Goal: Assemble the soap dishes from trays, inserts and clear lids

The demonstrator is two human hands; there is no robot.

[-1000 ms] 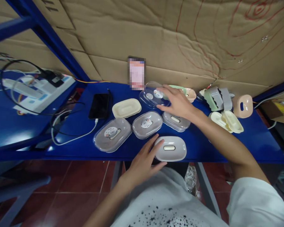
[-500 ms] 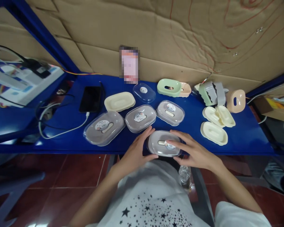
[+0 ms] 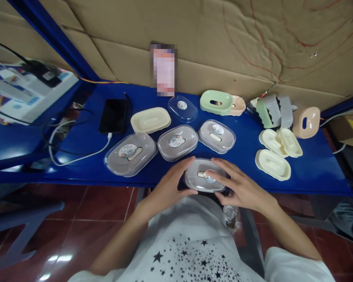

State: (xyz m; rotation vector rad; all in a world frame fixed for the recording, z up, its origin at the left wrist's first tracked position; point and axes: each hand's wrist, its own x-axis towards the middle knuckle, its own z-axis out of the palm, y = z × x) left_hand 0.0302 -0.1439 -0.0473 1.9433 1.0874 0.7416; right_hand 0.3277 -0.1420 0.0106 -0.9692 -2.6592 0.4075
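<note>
The grey soap box [image 3: 204,176], clear lid on, sat at the desk's [image 3: 312,172] near edge, in front of three more lidded boxes. It was gripped by the left hand [image 3: 172,184] and right hand [image 3: 238,187]. Best pressed evenly so it seats flat.

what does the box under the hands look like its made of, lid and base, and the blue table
Lid: seemingly thin clear plastic, glossy; the base shows through and it catches glare. Base: likely opaque grey moulded plastic, smoother matte look. Blue table: probably painted metal, given its even colour and soft sheen, though that is uncertain.
</note>
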